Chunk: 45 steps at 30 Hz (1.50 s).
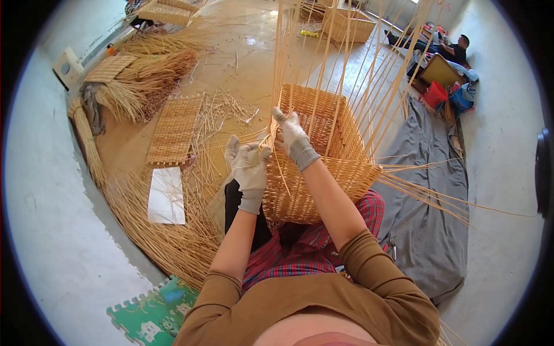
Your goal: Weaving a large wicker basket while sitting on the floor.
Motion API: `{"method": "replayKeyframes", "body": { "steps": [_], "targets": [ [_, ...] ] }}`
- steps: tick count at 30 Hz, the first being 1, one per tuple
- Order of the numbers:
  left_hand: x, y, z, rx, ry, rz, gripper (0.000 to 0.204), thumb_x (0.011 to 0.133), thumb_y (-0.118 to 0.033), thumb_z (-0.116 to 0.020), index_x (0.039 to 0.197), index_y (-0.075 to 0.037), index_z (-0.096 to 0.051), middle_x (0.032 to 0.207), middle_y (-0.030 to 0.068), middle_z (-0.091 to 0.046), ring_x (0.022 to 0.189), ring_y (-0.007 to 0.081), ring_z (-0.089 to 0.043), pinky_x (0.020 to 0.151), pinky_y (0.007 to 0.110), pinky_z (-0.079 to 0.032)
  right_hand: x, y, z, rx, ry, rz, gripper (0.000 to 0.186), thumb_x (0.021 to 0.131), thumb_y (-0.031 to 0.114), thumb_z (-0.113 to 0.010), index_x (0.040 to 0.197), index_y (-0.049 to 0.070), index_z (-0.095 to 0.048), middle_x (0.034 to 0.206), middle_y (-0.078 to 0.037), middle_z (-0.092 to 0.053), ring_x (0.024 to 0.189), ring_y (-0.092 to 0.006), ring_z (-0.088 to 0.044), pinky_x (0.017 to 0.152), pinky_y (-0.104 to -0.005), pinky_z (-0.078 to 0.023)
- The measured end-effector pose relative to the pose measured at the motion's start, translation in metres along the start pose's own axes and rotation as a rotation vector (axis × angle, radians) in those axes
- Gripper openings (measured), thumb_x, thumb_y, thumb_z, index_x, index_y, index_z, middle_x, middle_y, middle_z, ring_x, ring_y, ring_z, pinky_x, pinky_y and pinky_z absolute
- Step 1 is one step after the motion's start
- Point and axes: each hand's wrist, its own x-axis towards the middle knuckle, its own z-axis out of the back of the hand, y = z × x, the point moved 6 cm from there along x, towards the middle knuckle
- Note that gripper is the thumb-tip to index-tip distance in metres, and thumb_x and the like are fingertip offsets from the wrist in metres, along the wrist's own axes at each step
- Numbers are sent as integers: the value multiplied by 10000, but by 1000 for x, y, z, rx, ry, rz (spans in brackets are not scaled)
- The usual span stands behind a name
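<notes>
A square box-shaped wicker basket (311,193) rests tilted in my lap, its woven wall towards me. Tall unwoven strands (345,72) rise from its far and right edges, and more loose ends stick out past its right corner. Both my hands wear pale work gloves with grey cuffs. At the basket's left corner, my left hand (248,167) pinches a thin strand between thumb and forefinger. Just beside it, my right hand (292,138) closes around strands at the top edge, thumb pointing up; its fingertips are partly hidden.
Loose straw bundles (156,213) curve along the left wall, near a flat woven panel (175,128) and a white sheet (166,196). Grey cloth (427,207) covers the right side. Farther back are a red bucket (435,94), another woven box (348,25) and a seated person (456,52).
</notes>
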Motion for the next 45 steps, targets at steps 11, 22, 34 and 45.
{"method": "replayKeyframes", "body": {
  "steps": [11,22,34,45],
  "targets": [
    [17,-5,12,85,218,-217,142,892,-128,-738,1027,-95,-707,1193,148,-693,1266,366,-582,1143,479,-369,-40,2,-9,394,-80,556,409,1053,292,-581,1391,62,-585,899,-6,-658,736,-63,-559,605,-227,-462],
    [16,-29,12,180,273,-496,266,768,-92,-835,968,-124,-663,1016,25,-738,1093,261,-686,1133,474,-393,-112,59,16,-248,-200,1200,373,1091,271,-474,1325,-1,-574,1171,-143,-640,1158,-225,-588,1042,-354,-451],
    [-18,-25,15,234,316,-489,279,827,-136,-806,1074,-123,-676,1117,77,-726,998,289,-707,828,369,-571,-106,-49,132,595,58,530,318,1072,302,-505,1191,40,-641,961,-99,-713,923,-214,-701,881,-361,-589],
    [-33,-36,-23,470,618,-487,650,840,-200,-778,1446,-296,-565,1476,141,-515,1104,350,-667,856,401,-581,-109,-58,161,310,-217,288,321,1065,336,-530,1157,76,-695,1053,-68,-749,915,-163,-719,732,-287,-582]
  ]
}}
